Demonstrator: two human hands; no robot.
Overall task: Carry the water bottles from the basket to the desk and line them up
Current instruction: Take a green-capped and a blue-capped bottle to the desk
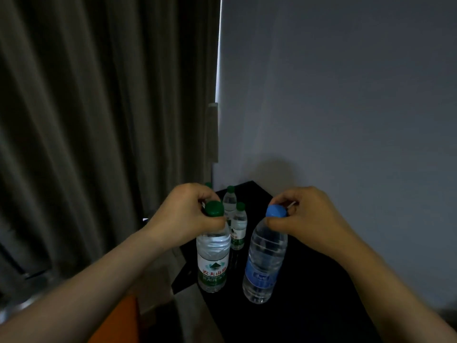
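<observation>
My left hand point(184, 216) grips the neck of a green-capped water bottle point(213, 261) with a green and white label, just under its cap. My right hand point(306, 219) holds the neck of a blue-capped bottle point(263, 268) with a blue label. Both bottles hang upright over the near left part of the black desk point(309, 280); whether their bases touch it I cannot tell. Farther back on the desk stand two green-capped bottles point(238, 229), one behind the other point(230, 200). A third green cap point(208, 184) peeks out behind my left hand.
Dark grey curtains point(99, 120) hang to the left of the desk. A pale wall point(346, 107) rises behind and to the right. An orange surface point(118, 318) shows at the bottom left, below the desk edge. The basket is out of sight.
</observation>
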